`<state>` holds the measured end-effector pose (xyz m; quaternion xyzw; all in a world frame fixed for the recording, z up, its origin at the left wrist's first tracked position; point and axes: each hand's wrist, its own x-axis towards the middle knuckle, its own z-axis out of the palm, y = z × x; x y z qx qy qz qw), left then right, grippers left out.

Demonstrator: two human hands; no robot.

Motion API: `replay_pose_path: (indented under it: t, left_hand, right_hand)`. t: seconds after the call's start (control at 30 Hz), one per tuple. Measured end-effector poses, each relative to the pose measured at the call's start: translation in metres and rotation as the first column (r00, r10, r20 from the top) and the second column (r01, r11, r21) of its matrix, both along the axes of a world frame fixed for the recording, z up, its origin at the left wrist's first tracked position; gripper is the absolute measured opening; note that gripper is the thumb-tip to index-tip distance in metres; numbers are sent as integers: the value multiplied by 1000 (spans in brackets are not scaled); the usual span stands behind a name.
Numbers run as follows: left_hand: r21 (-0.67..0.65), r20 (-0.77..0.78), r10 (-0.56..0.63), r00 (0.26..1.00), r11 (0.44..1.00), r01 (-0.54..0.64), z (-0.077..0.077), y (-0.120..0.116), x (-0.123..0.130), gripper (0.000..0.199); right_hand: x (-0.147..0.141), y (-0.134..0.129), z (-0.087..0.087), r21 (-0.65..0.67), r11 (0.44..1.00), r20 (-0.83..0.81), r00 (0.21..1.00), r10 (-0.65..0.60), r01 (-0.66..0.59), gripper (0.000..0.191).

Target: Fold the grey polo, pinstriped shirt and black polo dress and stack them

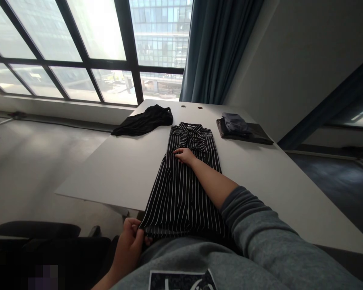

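A black shirt with white pinstripes [181, 193] lies face up and buttoned on the white table [109, 173], its collar pointing away from me. My left hand [128, 241] pinches the bottom hem at the near left corner, lifting it slightly. My right hand [184, 156] rests flat on the shirt's chest, just below the collar, gripping nothing. Its forearm stretches across the shirt's right side from a grey sleeve [254, 217] pushed up to the elbow.
A crumpled black garment [145, 121] lies at the table's far left. At the far right, a folded dark garment [245, 133] sits with a folded blue-grey item [236, 124] on top. Two small round holes mark the far table edge. Dark chairs stand at the lower left.
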<state>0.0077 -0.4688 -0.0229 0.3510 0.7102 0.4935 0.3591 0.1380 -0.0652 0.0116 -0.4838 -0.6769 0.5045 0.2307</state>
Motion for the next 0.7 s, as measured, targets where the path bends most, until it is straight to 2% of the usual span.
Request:
replay_pose_path:
  t: [0.07,0.1,0.17,0.23,0.3,0.37,0.4,0.47,0.53,0.57,0.7]
  left_hand:
    - [-79,8,-25,1000,997,26,-9,-4,-4,21]
    - [-113,-40,-34,999,993,29,-12,-5,-6,21]
    - [-107,-261,-35,965,994,7,-12,-6,-11,22]
    - [12,-559,-23,829,999,36,-7,-3,-15,24]
    - [88,-780,-43,624,980,177,1,6,-17,24]
    - [37,-889,-112,444,949,313,9,19,-17,29]
    - [-14,-912,-157,379,935,355,13,26,-17,33]
    - [-89,-927,-232,296,900,427,18,37,-19,32]
    - [-90,-924,-261,279,859,503,20,40,-24,28]
    - [-65,-919,-258,297,843,534,20,38,-27,28]
    - [50,-866,-238,440,834,549,18,14,-43,34]
  right_hand:
    - [1,1,-1,18,1000,6,1000,1,-1,21]
    - [2,1,-2,30,1000,10,1000,3,-3,19]
    - [3,2,-3,57,998,20,1000,13,-14,17]
    - [4,2,-4,77,996,32,999,35,-38,16]
    - [5,2,-4,89,994,46,997,54,-58,17]
    - [6,1,-4,95,993,60,997,57,-63,17]
    - [6,1,-4,99,993,66,996,54,-61,17]
    - [7,1,-4,105,993,76,996,50,-58,16]
    - [7,1,-5,107,993,82,995,49,-58,15]
    - [7,2,-5,107,993,85,995,50,-59,15]
    - [7,4,-6,111,992,85,995,53,-63,13]
